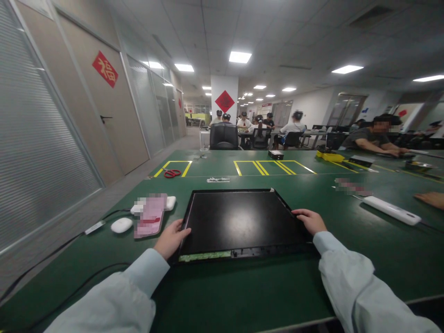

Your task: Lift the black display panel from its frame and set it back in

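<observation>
A flat black screen panel [239, 222] lies on the green table [243, 296] right in front of me, with a green circuit strip along its near edge. My left hand [170, 239] grips the panel's left edge near the front corner, fingers curled onto it. My right hand [310, 220] holds the right edge, fingers bent over the frame. Both sleeves are pale blue.
Left of the panel lie a pink phone [150, 216], a white case [121, 225] and cables. Red scissors [172, 173] sit farther back by yellow floor-style markings. A white power strip [391, 210] and another person's hand [430, 199] are at right. Several people sit at far tables.
</observation>
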Demonstrator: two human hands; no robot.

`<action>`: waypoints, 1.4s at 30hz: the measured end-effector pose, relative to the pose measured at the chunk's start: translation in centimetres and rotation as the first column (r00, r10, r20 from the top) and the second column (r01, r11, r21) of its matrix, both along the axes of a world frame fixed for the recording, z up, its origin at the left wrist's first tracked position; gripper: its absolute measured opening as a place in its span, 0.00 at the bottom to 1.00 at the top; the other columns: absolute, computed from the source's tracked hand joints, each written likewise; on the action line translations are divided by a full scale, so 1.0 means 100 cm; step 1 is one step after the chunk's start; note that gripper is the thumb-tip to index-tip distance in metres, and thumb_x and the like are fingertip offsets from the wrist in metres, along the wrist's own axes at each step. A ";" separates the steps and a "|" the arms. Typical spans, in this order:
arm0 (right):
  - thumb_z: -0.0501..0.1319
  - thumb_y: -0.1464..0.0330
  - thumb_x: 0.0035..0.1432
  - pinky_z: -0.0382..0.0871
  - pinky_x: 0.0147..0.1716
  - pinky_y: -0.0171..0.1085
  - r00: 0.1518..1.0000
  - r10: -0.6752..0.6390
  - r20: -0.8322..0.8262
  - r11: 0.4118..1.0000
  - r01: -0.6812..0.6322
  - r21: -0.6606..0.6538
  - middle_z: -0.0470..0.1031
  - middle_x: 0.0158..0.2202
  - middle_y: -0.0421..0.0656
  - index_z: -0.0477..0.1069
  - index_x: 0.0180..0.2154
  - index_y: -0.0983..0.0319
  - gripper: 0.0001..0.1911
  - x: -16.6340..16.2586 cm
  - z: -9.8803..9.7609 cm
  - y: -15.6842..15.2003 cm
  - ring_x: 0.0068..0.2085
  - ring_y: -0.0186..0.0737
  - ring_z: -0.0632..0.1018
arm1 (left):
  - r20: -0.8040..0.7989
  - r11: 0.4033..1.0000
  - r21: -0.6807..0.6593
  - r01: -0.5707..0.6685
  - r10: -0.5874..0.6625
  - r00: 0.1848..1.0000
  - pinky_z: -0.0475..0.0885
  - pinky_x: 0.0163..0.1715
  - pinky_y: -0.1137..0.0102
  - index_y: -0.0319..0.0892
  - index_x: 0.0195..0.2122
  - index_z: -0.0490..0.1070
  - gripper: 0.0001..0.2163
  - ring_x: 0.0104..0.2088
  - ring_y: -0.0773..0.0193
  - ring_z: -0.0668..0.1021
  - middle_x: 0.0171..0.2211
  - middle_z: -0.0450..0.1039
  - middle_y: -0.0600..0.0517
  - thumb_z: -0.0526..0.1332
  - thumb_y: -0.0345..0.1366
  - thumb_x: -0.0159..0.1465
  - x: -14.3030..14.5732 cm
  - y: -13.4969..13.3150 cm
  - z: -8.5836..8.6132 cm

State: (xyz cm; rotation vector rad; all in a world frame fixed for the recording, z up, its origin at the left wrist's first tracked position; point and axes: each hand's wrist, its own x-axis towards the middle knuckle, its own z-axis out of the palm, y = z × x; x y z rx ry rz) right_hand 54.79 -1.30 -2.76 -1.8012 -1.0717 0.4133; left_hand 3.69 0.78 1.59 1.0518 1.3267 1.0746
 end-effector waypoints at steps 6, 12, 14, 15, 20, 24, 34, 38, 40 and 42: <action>0.61 0.64 0.38 0.74 0.45 0.46 1.000 0.005 -0.001 1.000 -0.005 0.013 0.86 0.34 0.44 0.86 0.28 0.54 0.15 -0.001 0.000 0.000 0.40 0.50 0.83 | -0.026 1.000 0.016 0.009 -0.009 1.000 0.78 0.59 0.58 0.41 0.40 0.75 0.12 0.53 0.48 0.86 0.39 0.87 0.46 0.68 0.18 0.61 -0.001 -0.001 0.001; 0.61 0.63 0.38 0.74 0.46 0.45 1.000 0.000 0.006 1.000 0.000 0.017 0.86 0.34 0.43 0.85 0.27 0.54 0.15 0.000 0.001 0.000 0.41 0.51 0.83 | -0.004 1.000 0.023 0.005 -0.005 1.000 0.79 0.58 0.57 0.42 0.40 0.75 0.13 0.51 0.48 0.86 0.39 0.87 0.46 0.69 0.18 0.58 -0.002 0.001 -0.002; 0.61 0.63 0.38 0.74 0.46 0.45 1.000 -0.002 0.010 1.000 0.002 0.020 0.86 0.33 0.44 0.85 0.26 0.54 0.14 0.001 0.000 0.001 0.40 0.50 0.83 | -0.001 1.000 0.026 0.010 -0.010 1.000 0.78 0.59 0.57 0.42 0.39 0.76 0.13 0.53 0.48 0.86 0.39 0.87 0.46 0.69 0.18 0.58 -0.002 0.002 -0.002; 0.60 0.63 0.38 0.74 0.46 0.45 1.000 -0.003 0.012 1.000 0.003 0.022 0.86 0.33 0.44 0.85 0.26 0.54 0.14 0.001 -0.001 0.001 0.40 0.50 0.83 | -0.001 1.000 0.025 0.016 -0.016 1.000 0.77 0.60 0.57 0.42 0.39 0.76 0.13 0.53 0.48 0.86 0.39 0.87 0.46 0.70 0.19 0.58 -0.002 0.001 -0.002; 0.60 0.63 0.38 0.74 0.46 0.45 1.000 -0.002 0.020 1.000 0.002 0.022 0.86 0.33 0.44 0.85 0.26 0.55 0.15 0.002 -0.001 0.001 0.39 0.49 0.83 | 0.018 0.999 0.014 0.033 -0.033 0.999 0.79 0.58 0.58 0.42 0.38 0.77 0.12 0.51 0.47 0.86 0.38 0.87 0.45 0.70 0.20 0.56 -0.002 -0.001 0.000; 0.60 0.63 0.38 0.74 0.47 0.46 1.000 0.003 0.023 1.000 -0.003 0.025 0.86 0.33 0.43 0.85 0.26 0.54 0.14 0.003 0.000 0.000 0.41 0.50 0.84 | 0.025 1.000 0.011 0.027 -0.028 0.999 0.79 0.57 0.59 0.42 0.37 0.77 0.12 0.51 0.48 0.86 0.37 0.87 0.47 0.69 0.19 0.58 0.000 -0.003 0.002; 0.60 0.64 0.38 0.75 0.43 0.45 1.000 -0.013 0.017 0.999 0.013 0.032 0.86 0.31 0.43 0.85 0.25 0.54 0.14 0.001 0.000 -0.001 0.37 0.49 0.83 | 0.020 0.999 0.025 0.030 -0.031 0.999 0.78 0.58 0.58 0.41 0.40 0.77 0.13 0.52 0.48 0.86 0.40 0.87 0.46 0.71 0.20 0.56 -0.005 0.002 -0.007; 0.61 0.64 0.37 0.74 0.45 0.46 1.000 -0.019 0.007 0.999 0.018 0.039 0.86 0.32 0.43 0.85 0.25 0.54 0.14 0.001 0.001 -0.001 0.37 0.49 0.83 | 0.001 0.998 0.024 0.053 -0.053 0.999 0.79 0.57 0.58 0.41 0.40 0.77 0.13 0.50 0.48 0.87 0.39 0.87 0.46 0.72 0.21 0.56 -0.006 0.003 -0.008; 0.61 0.64 0.37 0.74 0.46 0.46 1.000 -0.021 0.004 0.999 0.021 0.039 0.86 0.32 0.43 0.85 0.25 0.54 0.14 0.001 0.001 -0.001 0.38 0.49 0.83 | -0.001 0.998 0.027 0.056 -0.056 0.998 0.79 0.56 0.57 0.41 0.41 0.77 0.13 0.50 0.47 0.87 0.38 0.87 0.46 0.71 0.20 0.57 -0.005 0.003 -0.008; 0.61 0.64 0.37 0.73 0.46 0.46 1.000 -0.023 0.002 0.999 0.023 0.036 0.86 0.32 0.43 0.85 0.25 0.54 0.14 0.001 0.001 0.000 0.38 0.50 0.82 | 0.002 0.998 0.038 0.041 -0.041 0.999 0.78 0.57 0.56 0.40 0.40 0.77 0.13 0.50 0.47 0.87 0.38 0.87 0.46 0.70 0.20 0.57 -0.004 0.003 -0.007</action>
